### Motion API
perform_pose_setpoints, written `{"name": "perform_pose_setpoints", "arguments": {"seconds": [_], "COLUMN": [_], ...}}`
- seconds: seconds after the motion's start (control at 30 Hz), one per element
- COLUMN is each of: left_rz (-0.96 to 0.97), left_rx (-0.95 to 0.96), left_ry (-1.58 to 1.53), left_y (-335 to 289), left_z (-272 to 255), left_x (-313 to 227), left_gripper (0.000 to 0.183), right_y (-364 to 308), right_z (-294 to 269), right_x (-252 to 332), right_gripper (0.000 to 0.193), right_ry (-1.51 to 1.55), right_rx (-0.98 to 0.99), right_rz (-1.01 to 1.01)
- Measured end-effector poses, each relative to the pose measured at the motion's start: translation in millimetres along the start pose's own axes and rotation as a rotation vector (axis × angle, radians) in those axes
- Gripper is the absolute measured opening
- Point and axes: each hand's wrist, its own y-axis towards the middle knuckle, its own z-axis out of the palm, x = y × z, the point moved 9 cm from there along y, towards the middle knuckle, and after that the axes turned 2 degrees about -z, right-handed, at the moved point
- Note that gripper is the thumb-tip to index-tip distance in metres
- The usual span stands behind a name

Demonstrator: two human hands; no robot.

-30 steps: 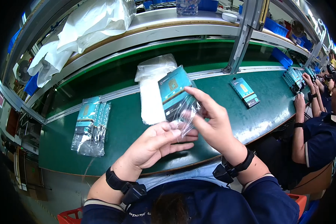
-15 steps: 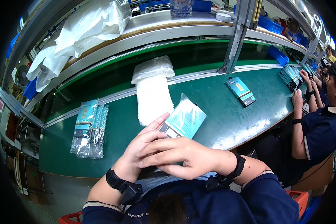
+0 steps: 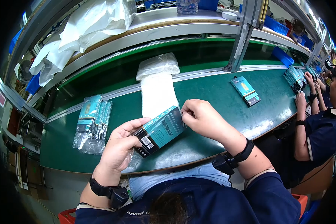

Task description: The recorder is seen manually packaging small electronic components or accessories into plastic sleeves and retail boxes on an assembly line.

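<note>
My left hand (image 3: 123, 143) grips a flat teal-and-black box (image 3: 162, 130) in a clear plastic bag, with the thumb on top of its lower left end. The box is tilted above the table, and loose clear film hangs beneath my palm. At the box's upper right end my right hand (image 3: 199, 115) is closed in a pinch on the edge of the plastic bag; the fingertips are partly hidden. A stack of white sheets or bags (image 3: 158, 95) lies just beyond the box.
Bagged teal boxes (image 3: 92, 121) overlap at the left of the green table (image 3: 205, 138). One box (image 3: 245, 91) lies to the right. A folded clear plastic bundle (image 3: 158, 66) rests against the rail below a shelf (image 3: 168, 31). Another person (image 3: 311, 130) works at the right beside stacked boxes (image 3: 295, 78).
My hands, close together before, have moved apart. My left hand now grips the bagged box's lower end, and my right hand has moved to its upper right end. The box has turned to a lower angle.
</note>
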Motion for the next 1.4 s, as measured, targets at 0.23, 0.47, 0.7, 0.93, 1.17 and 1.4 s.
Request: {"name": "perform_pose_setpoints", "arguments": {"seconds": [0.23, 0.47, 0.7, 0.93, 1.17, 1.4], "left_rz": [0.563, 0.746, 0.645, 0.023, 0.058, 0.196], "left_rx": [-0.243, -0.712, -0.762, -0.795, -0.743, -0.200], "left_ry": [0.053, 1.542, 1.568, 1.452, 1.721, 1.449], "left_y": [-29.8, -38.6, -36.7, -15.5, -3.7, 129.0], "left_z": [-51.0, -107.3, -117.9, -171.1, -126.5, -1.0], "left_x": [-87.0, -86.0, -96.5, -95.7, -120.2, -111.2], "left_gripper": [0.056, 0.036, 0.045, 0.083, 0.093, 0.063], "right_y": [-11.7, -34.6, -51.8, -65.3, -39.9, -30.9], "right_z": [-43.9, -115.9, -178.4, -147.5, -79.7, -68.1], "right_x": [-85.0, -125.2, -166.7, -176.7, -100.2, -100.6], "right_gripper": [0.015, 0.021, 0.055, 0.069, 0.070, 0.058], "right_ry": [0.200, 0.129, -0.528, -0.885, -0.655, -0.757], "right_rx": [-0.386, -0.570, -0.531, -0.195, 0.067, 0.103], "right_rz": [0.327, 0.467, 0.650, 0.619, 0.383, 0.298]}}
